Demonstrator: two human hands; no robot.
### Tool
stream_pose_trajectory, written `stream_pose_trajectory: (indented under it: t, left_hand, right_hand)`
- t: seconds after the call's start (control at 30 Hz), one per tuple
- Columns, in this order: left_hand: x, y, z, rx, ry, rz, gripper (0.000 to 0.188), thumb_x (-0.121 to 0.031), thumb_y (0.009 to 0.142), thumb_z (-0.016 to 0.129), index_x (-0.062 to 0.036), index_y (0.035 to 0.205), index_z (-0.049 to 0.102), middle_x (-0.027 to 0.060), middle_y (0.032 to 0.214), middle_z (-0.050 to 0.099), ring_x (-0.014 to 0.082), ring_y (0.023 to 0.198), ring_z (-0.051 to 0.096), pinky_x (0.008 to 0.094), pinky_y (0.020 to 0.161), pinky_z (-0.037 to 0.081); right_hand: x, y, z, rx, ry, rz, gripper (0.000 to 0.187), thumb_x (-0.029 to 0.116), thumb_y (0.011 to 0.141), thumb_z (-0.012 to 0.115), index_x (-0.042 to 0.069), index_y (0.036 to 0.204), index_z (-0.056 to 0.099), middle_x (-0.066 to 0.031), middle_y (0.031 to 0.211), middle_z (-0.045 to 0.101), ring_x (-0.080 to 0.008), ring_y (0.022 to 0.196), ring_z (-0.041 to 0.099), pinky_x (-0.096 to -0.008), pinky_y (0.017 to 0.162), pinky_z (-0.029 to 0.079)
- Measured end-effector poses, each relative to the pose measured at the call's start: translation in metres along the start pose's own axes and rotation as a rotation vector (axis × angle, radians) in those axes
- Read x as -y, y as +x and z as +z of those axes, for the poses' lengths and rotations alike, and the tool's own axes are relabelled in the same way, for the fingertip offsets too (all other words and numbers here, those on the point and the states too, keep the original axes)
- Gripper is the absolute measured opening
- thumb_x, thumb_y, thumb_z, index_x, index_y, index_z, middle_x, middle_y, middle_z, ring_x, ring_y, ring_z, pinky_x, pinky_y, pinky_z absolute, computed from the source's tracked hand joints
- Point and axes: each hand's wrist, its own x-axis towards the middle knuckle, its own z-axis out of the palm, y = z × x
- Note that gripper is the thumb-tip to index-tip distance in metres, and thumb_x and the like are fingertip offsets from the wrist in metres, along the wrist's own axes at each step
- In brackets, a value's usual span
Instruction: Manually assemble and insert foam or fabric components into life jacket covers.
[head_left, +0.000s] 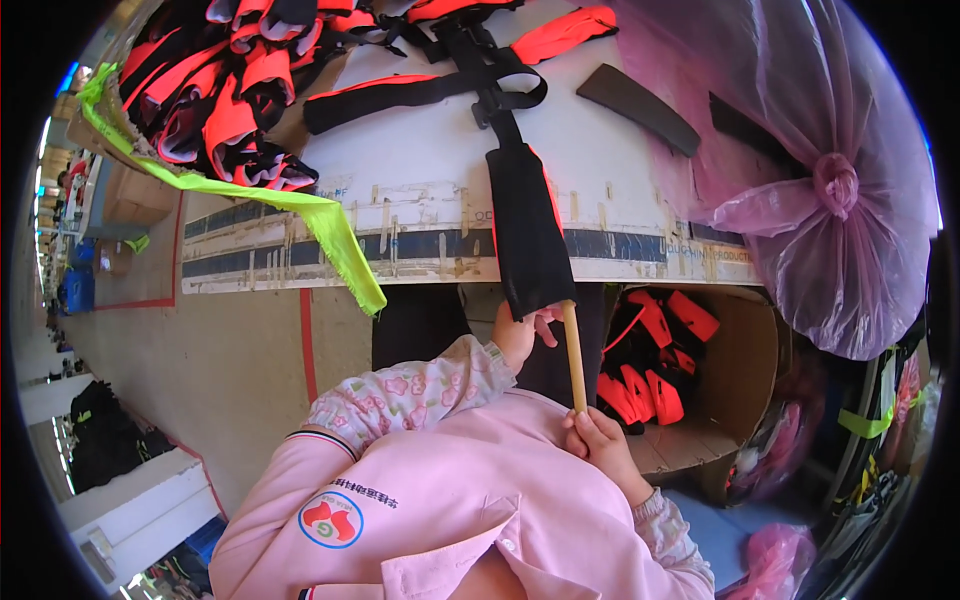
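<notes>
My left hand [517,334] is closed on the lower end of a black fabric sleeve [527,225] with orange edging. The sleeve hangs over the table's near edge, partly hiding my fingers. In my right hand [603,443], closed near my chest, is the lower part of a wooden stick [574,360]. The stick's top meets the sleeve's open end; whether it reaches inside is hidden. From the sleeve, black webbing with plastic buckles [486,106] runs up the table to another black and orange strap [395,98].
On the white table [400,190], a pile of orange and black straps [235,95] fills the far left, by a lime-green band [335,235]. A dark curved strip [640,108] lies right of the webbing. A knotted pink plastic bag [835,185] and a cardboard box [745,370] of orange-black pieces stand right.
</notes>
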Motion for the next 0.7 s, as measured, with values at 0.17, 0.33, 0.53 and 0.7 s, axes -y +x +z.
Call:
stream_pose_trajectory:
  t: [0.17,0.33,0.53,0.7]
  left_hand:
    - [-0.001,0.002,-0.002,0.040,0.018,0.050,0.028,-0.023,0.094,0.045,-0.0007,0.102,0.059,0.0120,0.095,0.064,0.0134,0.061,0.057,0.0229,0.046,0.047]
    - [-0.004,-0.003,-0.001,-0.004,0.094,-0.043,0.021,-0.007,0.087,0.045,-0.0023,0.099,0.061,0.0076,0.091,0.063,0.0088,0.060,0.053,0.0207,0.050,0.044]
    - [0.011,0.005,-0.008,-0.041,0.149,0.061,0.023,-0.004,0.085,0.045,-0.0057,0.103,0.059,-0.0011,0.078,0.059,0.0040,0.060,0.048,0.0187,0.053,0.039]
    - [-0.006,0.003,-0.009,0.069,-0.056,-0.105,0.027,-0.022,0.093,0.048,0.0002,0.107,0.057,0.0106,0.087,0.063,0.0145,0.068,0.061,0.0263,0.057,0.051]
  right_hand:
    - [-0.004,0.031,0.008,0.026,0.027,-0.072,0.022,0.024,0.097,0.038,0.006,0.091,0.050,0.0024,0.054,0.036,-0.0064,0.041,0.028,-0.0214,0.039,0.025]
    - [0.017,0.078,0.027,-0.068,0.060,-0.106,0.022,0.025,0.097,0.038,0.007,0.091,0.049,0.0032,0.054,0.036,-0.0058,0.035,0.024,-0.0223,0.032,0.019]
    - [0.030,0.099,0.035,0.010,0.098,-0.145,0.020,0.024,0.097,0.039,0.008,0.090,0.048,0.0038,0.053,0.035,-0.0051,0.036,0.024,-0.0214,0.033,0.019]
    - [0.046,0.081,0.010,0.060,-0.172,-0.181,0.020,0.023,0.096,0.040,0.007,0.089,0.050,0.0031,0.050,0.035,-0.0054,0.035,0.025,-0.0223,0.032,0.019]
